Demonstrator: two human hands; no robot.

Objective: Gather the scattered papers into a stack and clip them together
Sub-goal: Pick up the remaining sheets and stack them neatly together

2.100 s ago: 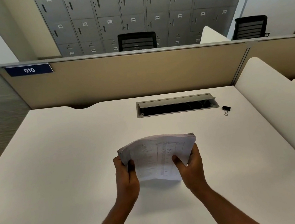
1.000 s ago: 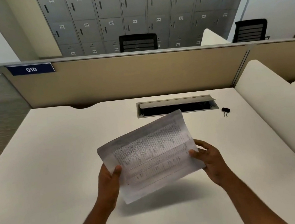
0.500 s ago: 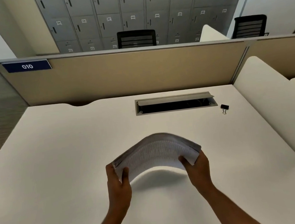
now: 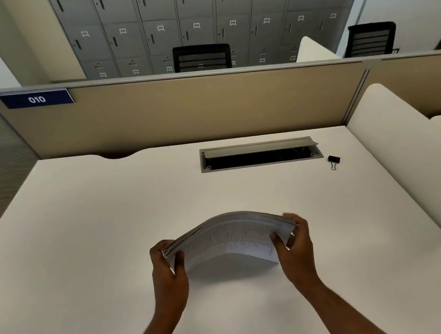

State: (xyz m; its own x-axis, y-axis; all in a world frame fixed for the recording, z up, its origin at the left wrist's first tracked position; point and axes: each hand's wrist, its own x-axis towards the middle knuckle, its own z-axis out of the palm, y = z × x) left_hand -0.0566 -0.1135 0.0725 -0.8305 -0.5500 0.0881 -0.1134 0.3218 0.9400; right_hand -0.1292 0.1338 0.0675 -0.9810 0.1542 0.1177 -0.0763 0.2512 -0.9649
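Head view: paper stack (image 4: 229, 238) bowed upward in arch above desk (image 4: 83, 239), near centre. Left hand (image 4: 168, 273) pinches left edge, thumb on top; right hand (image 4: 295, 246) clasps right edge. Binder clip (image 4: 334, 160) lies well apart, far right, just beside cable slot (image 4: 259, 154).

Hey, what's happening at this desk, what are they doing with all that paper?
A person is holding a stack of papers above a white desk, the left hand gripping one end and the right hand the other, so the stack bows upward in the middle. The sheets are gathered but not clipped: a black binder clip lies untouched farther back on the right, beside the open cable tray.
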